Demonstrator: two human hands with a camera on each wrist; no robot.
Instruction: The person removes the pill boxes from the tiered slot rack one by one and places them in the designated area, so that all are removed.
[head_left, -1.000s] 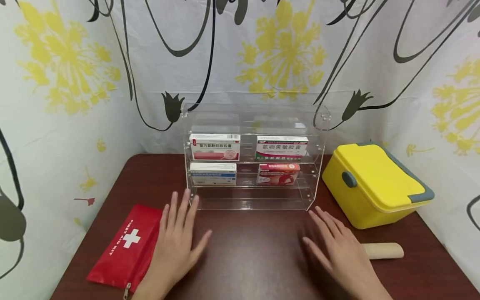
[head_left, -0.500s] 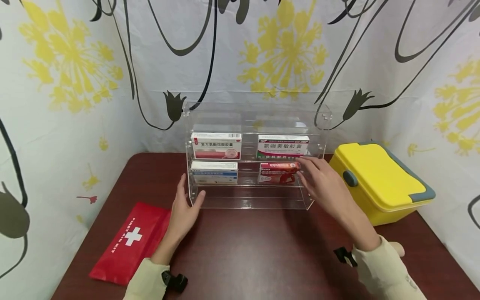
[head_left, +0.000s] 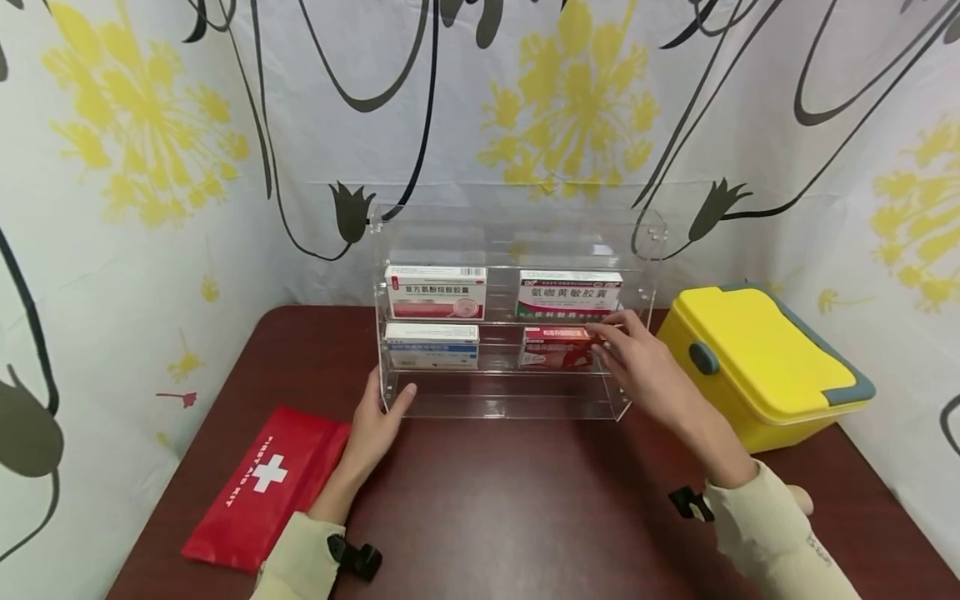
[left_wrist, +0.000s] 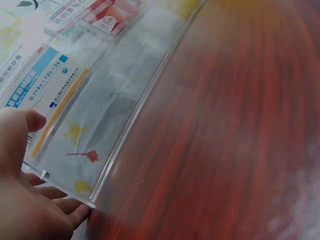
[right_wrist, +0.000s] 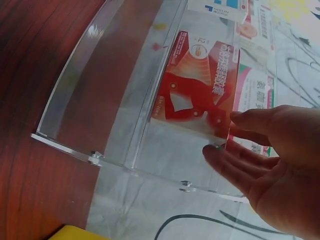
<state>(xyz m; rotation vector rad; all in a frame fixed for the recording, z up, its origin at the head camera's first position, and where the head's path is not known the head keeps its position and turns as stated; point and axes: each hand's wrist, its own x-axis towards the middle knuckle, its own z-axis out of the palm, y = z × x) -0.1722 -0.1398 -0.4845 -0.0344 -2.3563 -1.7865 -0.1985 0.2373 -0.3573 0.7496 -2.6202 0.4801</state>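
Left hand [head_left: 377,429] and right hand [head_left: 641,362] have moved forward to the clear rack [head_left: 495,409] since a second ago. Red pouch [head_left: 255,493] lies flat, beside the left forearm. Left hand grips the rack's left side, thumb in front, fingers outside. Blue-and-white box [head_left: 432,348] stands on a shelf; red box [head_left: 546,352] stands on the same shelf, further right. Right hand's bent fingers touch its right end; can't tell if pinched. Yellow container [head_left: 750,358] sits right of the rack.
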